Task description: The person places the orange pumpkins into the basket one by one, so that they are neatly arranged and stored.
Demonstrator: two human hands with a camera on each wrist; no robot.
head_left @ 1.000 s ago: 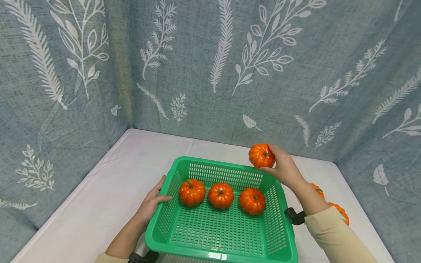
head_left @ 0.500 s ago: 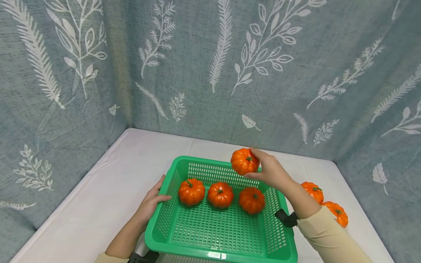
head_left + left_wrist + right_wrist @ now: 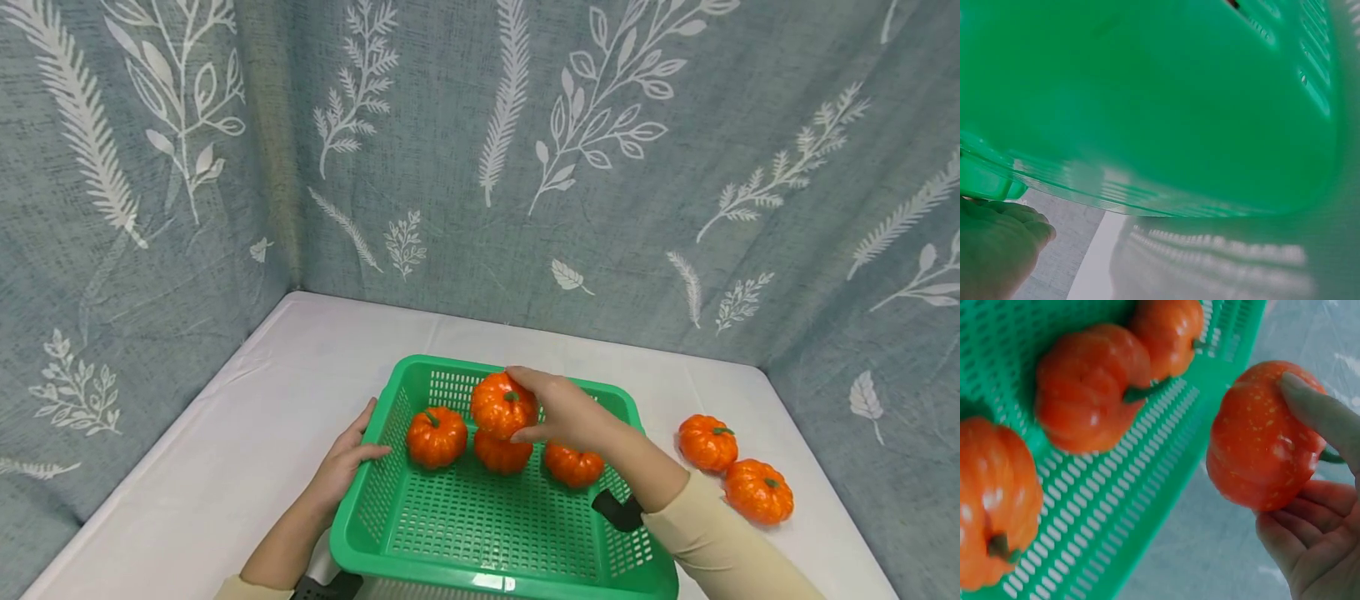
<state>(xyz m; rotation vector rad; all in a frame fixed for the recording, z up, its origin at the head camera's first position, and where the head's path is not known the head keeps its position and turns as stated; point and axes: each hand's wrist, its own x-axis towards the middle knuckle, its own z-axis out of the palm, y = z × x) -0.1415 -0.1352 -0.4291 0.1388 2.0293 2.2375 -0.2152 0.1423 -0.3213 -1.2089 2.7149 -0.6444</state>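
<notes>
Three small orange toy pumpkins lie in a row in a green plastic basket (image 3: 427,565): a left one (image 3: 437,439), a middle one (image 3: 501,457) and a right one (image 3: 573,467). Above the middle one, inside the back rim, my right hand (image 3: 564,410) holds another pumpkin (image 3: 495,402) between thumb and fingers. The right wrist view shows this held pumpkin (image 3: 1260,440), speckled yellow, with its green stem toward the palm. At the basket's left side my left hand (image 3: 343,462) grips the rim, thumb over the top; its other fingers are partly hidden by the wall.
Two more pumpkins rest on the white tablecloth (image 3: 247,450) right of the basket: a rear one (image 3: 707,442) and a nearer one (image 3: 759,493). A grey-blue leaf-patterned curtain (image 3: 450,167) hangs behind the table and along both sides.
My right hand has carried its pumpkin left and nearer, from beyond the basket's back right corner to over the middle pumpkin. The left hand and basket have stayed put.
</notes>
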